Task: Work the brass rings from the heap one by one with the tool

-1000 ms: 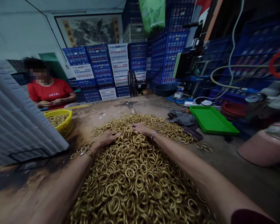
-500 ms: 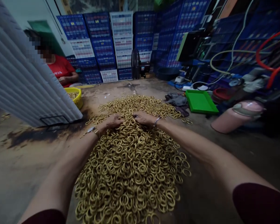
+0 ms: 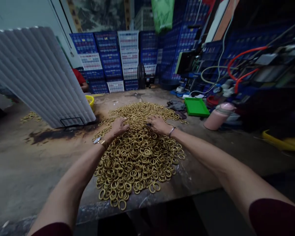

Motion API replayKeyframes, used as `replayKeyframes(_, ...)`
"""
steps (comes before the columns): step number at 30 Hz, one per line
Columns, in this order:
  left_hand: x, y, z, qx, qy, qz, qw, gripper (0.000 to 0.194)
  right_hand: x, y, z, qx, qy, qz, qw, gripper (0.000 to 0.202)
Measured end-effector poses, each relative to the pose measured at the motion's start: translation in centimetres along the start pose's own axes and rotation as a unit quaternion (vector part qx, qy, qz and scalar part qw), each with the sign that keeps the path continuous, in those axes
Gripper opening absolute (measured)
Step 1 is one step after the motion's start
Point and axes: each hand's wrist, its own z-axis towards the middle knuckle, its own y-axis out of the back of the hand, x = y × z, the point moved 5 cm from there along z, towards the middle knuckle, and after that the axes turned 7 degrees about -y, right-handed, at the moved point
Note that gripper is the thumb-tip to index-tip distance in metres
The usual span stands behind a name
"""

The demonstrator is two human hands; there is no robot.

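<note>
Most rings (image 3: pixel 137 155) lie heaped on the table (image 3: pixel 59 154), with strays (image 3: pixel 30 117) left of the heap and handling apparently unfinished, while the left hand (image 3: pixel 118 127) and right hand (image 3: pixel 158 124) flank its far part, fingers loosely spread, any held ring indiscernible.

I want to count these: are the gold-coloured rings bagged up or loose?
Loose: the rings lie heaped and overlapping directly on the table, with some strays around the edge and no bag around them.
</note>
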Motion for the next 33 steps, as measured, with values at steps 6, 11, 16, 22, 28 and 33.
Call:
replayKeyframes(6, -4.5, 1.5, -7.7, -0.121, -0.032, -0.064, 0.99, 0.03, 1.8, 1.7, -4.2, -0.018, -0.068, 0.066, 0.995, 0.029)
replayKeyframes(11, -6.5, -1.2, -15.8, -0.145, -0.037, -0.194, 0.969, 0.022, 3.8, 0.5, -7.0, -0.048, -0.078, 0.114, 0.989, 0.026)
replayKeyframes(16, -5.8, -3.2, -25.2, -0.284, -0.059, -0.072, 0.954, 0.021, 3.2, 0.1, -7.3, -0.1, -0.131, 0.191, 0.968, 0.028)
replayKeyframes(22, -4.2, -6.0, -31.8, -0.294, 0.052, 0.122, 0.946, 0.069, 0.8, -0.4, -7.2, -0.167, -0.23, 0.316, 0.905, 0.044)
replayKeyframes(28, -4.8, -7.5, -30.6, -0.168, 0.146, 0.232, 0.947, 0.09, -0.9, -2.2, -7.6, -0.249, -0.294, 0.644, 0.661, 0.046)
replayKeyframes(33, -4.7, -7.2, -28.8, -0.115, 0.181, 0.259, 0.942, 0.087, -0.9, -3.6, -7.9, -0.195, -0.293, 0.747, 0.564, 0.039)
